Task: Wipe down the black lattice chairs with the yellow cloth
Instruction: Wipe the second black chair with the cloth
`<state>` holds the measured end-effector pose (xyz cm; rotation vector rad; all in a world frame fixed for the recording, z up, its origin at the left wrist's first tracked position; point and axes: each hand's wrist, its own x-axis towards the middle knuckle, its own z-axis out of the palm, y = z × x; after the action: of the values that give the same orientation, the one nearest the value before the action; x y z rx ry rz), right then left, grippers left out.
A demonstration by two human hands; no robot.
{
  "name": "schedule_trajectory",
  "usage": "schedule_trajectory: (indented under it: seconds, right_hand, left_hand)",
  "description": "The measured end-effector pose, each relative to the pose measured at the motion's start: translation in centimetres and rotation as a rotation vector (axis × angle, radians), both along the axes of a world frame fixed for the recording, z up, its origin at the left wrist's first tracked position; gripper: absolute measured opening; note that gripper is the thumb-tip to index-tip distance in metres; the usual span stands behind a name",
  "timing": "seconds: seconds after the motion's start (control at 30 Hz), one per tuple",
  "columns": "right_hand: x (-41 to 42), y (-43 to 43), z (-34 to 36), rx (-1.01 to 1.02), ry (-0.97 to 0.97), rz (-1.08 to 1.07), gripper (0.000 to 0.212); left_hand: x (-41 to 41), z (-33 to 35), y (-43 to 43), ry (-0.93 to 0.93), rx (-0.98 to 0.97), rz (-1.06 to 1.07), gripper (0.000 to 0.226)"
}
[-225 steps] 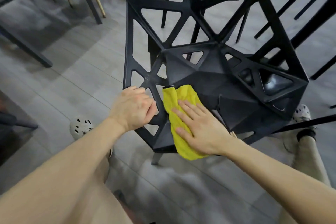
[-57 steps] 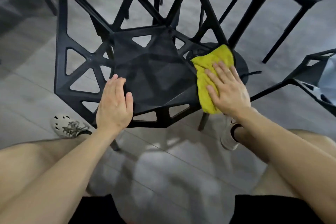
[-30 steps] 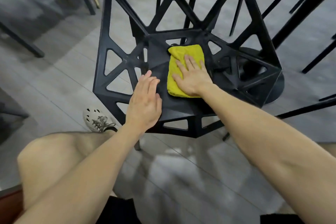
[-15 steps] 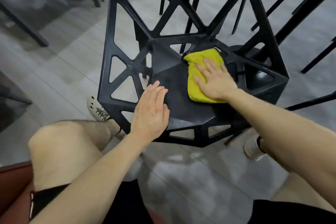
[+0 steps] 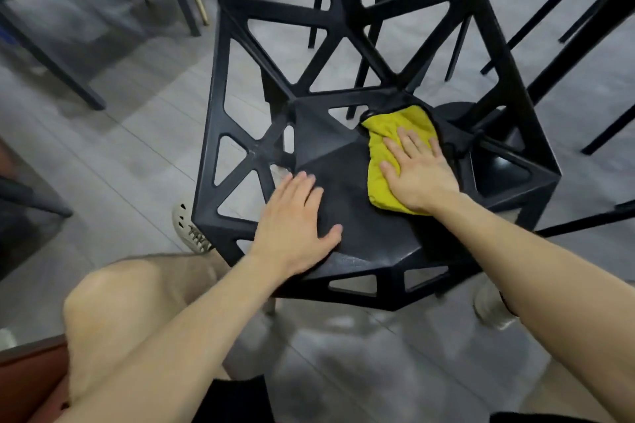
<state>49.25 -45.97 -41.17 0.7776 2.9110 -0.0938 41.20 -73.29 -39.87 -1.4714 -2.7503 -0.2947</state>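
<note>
Grey floor [image 5: 137, 134]; yellow cloth [image 5: 395, 125] on chair [image 5: 343, 182]

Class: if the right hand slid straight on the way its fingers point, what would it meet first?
Probably the backrest bar just beyond the yellow cloth under the right hand; depth unclear.

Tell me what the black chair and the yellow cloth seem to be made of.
Black lattice chair: probably moulded plastic, matte with a faint sheen; one-piece faceted panels and struts. Yellow cloth: soft fabric, likely microfibre; it looks fuzzy and bunches under the right hand.
</note>
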Motion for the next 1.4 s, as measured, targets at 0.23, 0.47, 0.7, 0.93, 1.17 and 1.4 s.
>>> schedule_trajectory:
  seconds: [0.23,0.47,0.7,0.93,1.17,1.4]
  right_hand:
    - [-9.1,-5.4,-1.0,-0.081,0.064,0.285,0.070]
    - [-5.8,3.2,-1.2,0.119,0.124,-0.068,0.071]
    - [-16.3,-4.4,-1.3,-0.066,0.203,0.283,0.068]
    - [-8.4,5.6,-1.1,0.061,0.181,0.086,0.072]
    - [-12.5,-6.0,-1.8,-0.122,0.079,0.216,0.089]
    - [-10.2,-2.5,1.1,-0.249,0.050,0.291,0.101]
  left_hand:
    - [-9.8,5.5,6.8,-0.128,-0.774,0.043,0.190]
    - [-10.5,3.4,5.3,-0.190,-0.676,0.019,0.193]
    - [-10.2,4.0,6.3,-0.159,-0.698,0.031,0.195]
    - [-10.0,3.7,5.1,-0.196,-0.601,0.011,0.192]
    - [-9.3,4.8,4.4,-0.091,-0.557,-0.031,0.182]
    - [-13.4,8.0,-1.4,0.291,0.403,0.178,0.041]
